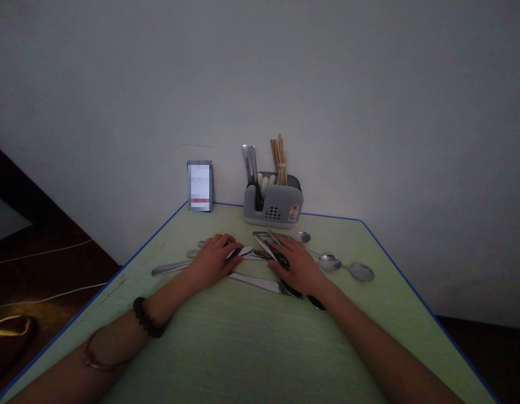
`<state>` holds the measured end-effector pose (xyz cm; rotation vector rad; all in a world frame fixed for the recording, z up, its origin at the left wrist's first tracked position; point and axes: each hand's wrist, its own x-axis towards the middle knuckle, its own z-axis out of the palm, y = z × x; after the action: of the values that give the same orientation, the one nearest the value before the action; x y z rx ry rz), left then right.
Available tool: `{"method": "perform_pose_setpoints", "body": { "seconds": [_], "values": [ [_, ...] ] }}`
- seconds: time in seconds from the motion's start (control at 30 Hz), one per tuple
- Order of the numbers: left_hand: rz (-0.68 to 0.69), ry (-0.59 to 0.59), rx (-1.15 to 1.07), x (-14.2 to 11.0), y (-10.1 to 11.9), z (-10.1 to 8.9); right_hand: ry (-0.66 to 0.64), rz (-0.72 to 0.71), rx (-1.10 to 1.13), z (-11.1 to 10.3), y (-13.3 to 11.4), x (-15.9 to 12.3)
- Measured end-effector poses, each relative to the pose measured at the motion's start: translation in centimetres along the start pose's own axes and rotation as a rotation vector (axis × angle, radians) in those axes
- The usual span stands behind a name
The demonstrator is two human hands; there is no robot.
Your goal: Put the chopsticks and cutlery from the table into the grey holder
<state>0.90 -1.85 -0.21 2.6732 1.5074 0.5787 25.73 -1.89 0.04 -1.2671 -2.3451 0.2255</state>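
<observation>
Across the middle of the green worktop (251, 353), stainless cutlery lies in a loose row beneath my two hands. My left grip (215, 257), fingers bent, covers part of a table knife (257, 281) whose handle and blade emerge on either side; whether it holds any piece I cannot tell. My right grip (295, 259) rests over further pieces, thumb apart from fingers, its hold likewise uncertain. Right of it lie two spoons (361, 271). Behind stands a grey cutlery caddy (280, 199) bearing wooden chopsticks (279, 160); a phone (199, 185) stands at left.
</observation>
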Motion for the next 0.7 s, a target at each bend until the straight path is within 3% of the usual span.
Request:
{"method": "perform_pose_setpoints", "body": {
  "seconds": [0.7],
  "values": [
    [0.063, -0.054, -0.18, 0.29, -0.5, 0.21, -0.015, 0.002, -0.089, 0.14, -0.35, 0.02]
  ]
}}
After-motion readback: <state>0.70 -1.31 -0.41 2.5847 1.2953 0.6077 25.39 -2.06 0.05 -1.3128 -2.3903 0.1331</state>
